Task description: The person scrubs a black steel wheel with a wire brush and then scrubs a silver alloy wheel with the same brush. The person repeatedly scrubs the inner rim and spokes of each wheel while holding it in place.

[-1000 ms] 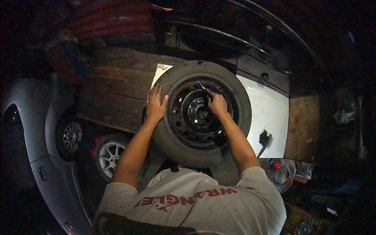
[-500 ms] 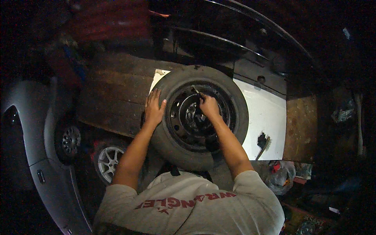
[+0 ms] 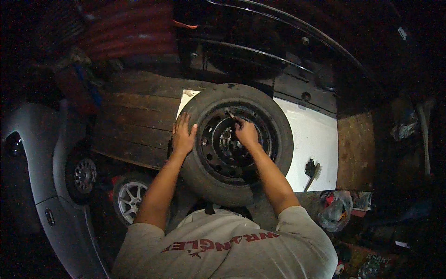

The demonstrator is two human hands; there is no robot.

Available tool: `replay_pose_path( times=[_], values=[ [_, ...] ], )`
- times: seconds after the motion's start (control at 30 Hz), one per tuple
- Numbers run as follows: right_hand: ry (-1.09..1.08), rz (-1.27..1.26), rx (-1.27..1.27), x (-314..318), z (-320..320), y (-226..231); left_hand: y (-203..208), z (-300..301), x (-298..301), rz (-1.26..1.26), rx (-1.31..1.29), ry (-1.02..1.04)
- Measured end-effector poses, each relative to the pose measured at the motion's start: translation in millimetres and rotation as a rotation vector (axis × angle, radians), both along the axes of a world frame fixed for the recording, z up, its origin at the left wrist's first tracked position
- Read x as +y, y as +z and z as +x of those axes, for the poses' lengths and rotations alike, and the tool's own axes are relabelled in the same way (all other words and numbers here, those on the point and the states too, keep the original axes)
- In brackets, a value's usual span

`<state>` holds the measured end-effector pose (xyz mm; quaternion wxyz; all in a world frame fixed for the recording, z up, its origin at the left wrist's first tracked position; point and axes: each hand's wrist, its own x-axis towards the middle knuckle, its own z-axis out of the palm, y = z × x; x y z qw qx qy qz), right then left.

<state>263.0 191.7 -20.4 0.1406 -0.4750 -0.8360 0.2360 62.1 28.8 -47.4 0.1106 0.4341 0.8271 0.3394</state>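
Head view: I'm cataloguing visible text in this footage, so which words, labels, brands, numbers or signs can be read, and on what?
Shirt: large red lettering, legible in part; wording not copied here.
Dark item at lower right: pale lettering, partly lost in the dark; not copied either.
Tyre: any sidewall marking is too dark to read.
Small pale piece at lower right: too small to tell.

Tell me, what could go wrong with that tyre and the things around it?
The slim tool in the right hand might slip on the dark rim. The tyre seems to overhang the white board's near edge, so pressing there could tip it. The brush lies by that edge; a bump might knock it off.
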Motion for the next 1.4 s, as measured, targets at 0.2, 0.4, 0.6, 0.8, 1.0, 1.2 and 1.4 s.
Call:
replay_pose_path(
  times=[0.2,0.4,0.6,0.8,1.0,1.2,1.4],
  values=[
    [-0.063,0.032,0.104,20,19,8,-2,2,1,0.032,0.008,-0.007],
    [-0.032,-0.019,-0.134,10,-4,-5,0,2,1,0.035,0.002,-0.006],
    [-0.001,-0.036,0.013,16,15,11,1,2,0,0.027,0.030,-0.010],
    [-0.052,-0.034,-0.029,16,-4,-9,-3,0,2,0.011,0.033,-0.014],
    [0.050,-0.010,-0.069,1,15,17,-1,1,-1,0.005,0.039,-0.002],
    [-0.050,-0.027,-0.023,19,-4,-5,-6,1,2,0.008,0.049,-0.002],
    [-0.001,-0.084,-0.111,-2,-2,12,2,2,0,0.015,0.015,0.004]
  ],
)
